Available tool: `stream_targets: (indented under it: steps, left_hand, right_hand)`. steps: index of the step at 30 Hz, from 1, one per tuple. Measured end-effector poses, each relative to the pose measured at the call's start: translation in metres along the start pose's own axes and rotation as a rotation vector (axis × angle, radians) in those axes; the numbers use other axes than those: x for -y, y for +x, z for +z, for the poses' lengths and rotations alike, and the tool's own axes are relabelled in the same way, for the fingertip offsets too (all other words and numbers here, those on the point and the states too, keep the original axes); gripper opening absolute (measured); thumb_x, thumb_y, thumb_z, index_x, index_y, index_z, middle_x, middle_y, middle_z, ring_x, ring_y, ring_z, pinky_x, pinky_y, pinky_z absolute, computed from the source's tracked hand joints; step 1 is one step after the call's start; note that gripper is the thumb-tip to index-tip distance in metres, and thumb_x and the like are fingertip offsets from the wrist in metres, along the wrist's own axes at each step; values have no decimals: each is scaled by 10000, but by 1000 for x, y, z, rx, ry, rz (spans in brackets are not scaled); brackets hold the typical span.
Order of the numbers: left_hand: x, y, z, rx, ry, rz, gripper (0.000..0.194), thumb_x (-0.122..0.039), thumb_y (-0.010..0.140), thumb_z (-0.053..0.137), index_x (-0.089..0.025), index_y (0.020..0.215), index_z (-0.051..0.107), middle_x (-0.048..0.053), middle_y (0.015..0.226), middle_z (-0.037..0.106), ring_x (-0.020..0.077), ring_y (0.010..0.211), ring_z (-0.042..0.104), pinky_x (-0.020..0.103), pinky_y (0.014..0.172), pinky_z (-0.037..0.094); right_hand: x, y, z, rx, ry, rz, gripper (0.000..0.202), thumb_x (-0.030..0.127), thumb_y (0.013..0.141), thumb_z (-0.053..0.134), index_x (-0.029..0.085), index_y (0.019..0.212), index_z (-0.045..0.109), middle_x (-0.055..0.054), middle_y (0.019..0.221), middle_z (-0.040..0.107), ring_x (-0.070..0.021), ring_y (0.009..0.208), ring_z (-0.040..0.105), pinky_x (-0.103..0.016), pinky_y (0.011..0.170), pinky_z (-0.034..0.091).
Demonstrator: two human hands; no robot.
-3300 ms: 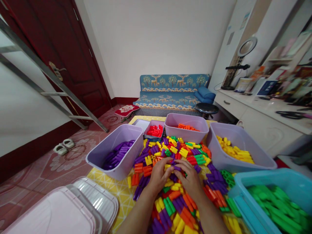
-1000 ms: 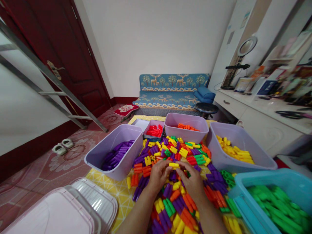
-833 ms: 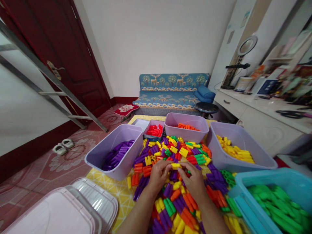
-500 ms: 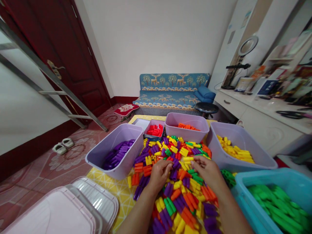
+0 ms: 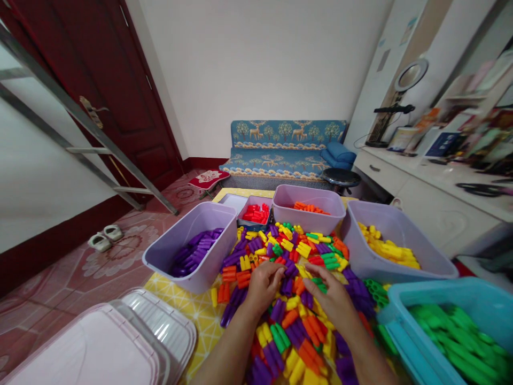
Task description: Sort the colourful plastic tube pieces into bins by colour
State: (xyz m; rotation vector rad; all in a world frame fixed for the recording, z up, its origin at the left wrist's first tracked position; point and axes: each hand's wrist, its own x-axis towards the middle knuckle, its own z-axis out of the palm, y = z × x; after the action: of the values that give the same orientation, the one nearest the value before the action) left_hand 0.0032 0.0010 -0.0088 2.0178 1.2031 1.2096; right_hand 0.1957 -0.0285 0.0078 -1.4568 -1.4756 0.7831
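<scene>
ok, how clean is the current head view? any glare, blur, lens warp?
Head view: glare streaks on the clear lid, small highlights on the purple pieces; head view: wide-lens warp, door leaning, blue tub stretched near the edge; head view: clutter at far right smeared, can't tell if focus or motion; head view: light soft, couch pattern readable.

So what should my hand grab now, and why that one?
I'd try gently closing your right hand on the yellow piece by its fingertips. Those fingers are spread open right beside it, so it looks like an easy grab, and the lilac tub on the right has yellow pieces in it.
</scene>
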Motion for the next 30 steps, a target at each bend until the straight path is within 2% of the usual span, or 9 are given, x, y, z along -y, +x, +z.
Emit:
stream_targets:
  steps: [3,6,9,12,16,19,24,30]
  left_hand:
    - [-1,0,0,-64,69,28,231,-257,911,474,-177,881,689,65,786,672,189,786,597,298,724,450]
    - [-3,0,0,-131,177,34,200,-221,876,492,-178,923,682,87,885,667,221,876,588,352,794,449]
    - [-6,0,1,-113,308,5,243,-204,817,538,-186,1026,662,104,981,665,266,944,571,415,840,428]
    - [-6,0,2,-42,398,-5,386,-212,776,572,-195,1160,611,116,1048,660,300,979,557,455,853,404]
    - [-2,0,1,84,362,34,552,-193,757,565,-217,1305,500,94,1086,651,284,987,550,443,866,400]
    - [0,0,0,123,283,46,592,-169,746,555,-230,1328,468,80,1109,641,260,989,554,414,871,410]
    - [3,1,-2,115,117,66,501,-225,806,557,-232,1303,490,85,1182,608,241,1065,553,379,912,418]
    - [0,-1,-3,74,82,8,486,-281,820,587,-274,1301,516,77,1165,601,249,1074,555,390,932,434]
  right_hand:
    - [-7,0,9,63,-269,-115,537,406,729,654,214,1227,591,-103,1272,597,-287,1194,528,-478,1028,385]
    - [-10,5,18,68,-462,-155,548,351,735,639,220,1263,571,-107,1292,582,-306,1199,516,-480,1013,395]
    - [-7,10,26,38,-615,-152,521,255,737,603,221,1256,579,-113,1283,587,-332,1167,523,-488,972,413]
    - [-5,16,30,36,-660,-133,511,242,754,564,206,1264,573,-132,1261,599,-354,1149,523,-505,934,423]
    - [-8,22,31,75,-542,-132,575,174,724,546,230,1296,538,-104,1281,591,-309,1177,523,-480,972,408]
    - [-10,24,31,94,-366,-174,611,125,705,524,237,1305,523,-78,1305,574,-252,1212,514,-451,1032,379]
    - [-5,21,35,81,-46,-244,544,146,750,526,244,1285,535,-51,1305,575,-199,1232,503,-405,1068,372]
    - [-3,16,36,18,24,-225,475,225,811,561,249,1285,549,-64,1285,591,-224,1207,526,-422,1049,399]
